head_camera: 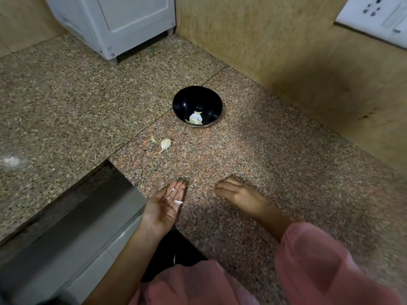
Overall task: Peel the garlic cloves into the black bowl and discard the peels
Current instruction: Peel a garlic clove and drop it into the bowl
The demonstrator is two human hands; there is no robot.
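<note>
Peels lie on the upturned, spread left hand, probably awaiting discard. Right hand rests flat on counter.

1 view only, head-worn, wide-angle: we look forward and steeply down onto the table, our left hand and right hand close at the lower edge, the black bowl farther off mid-frame, wall at top.
</note>
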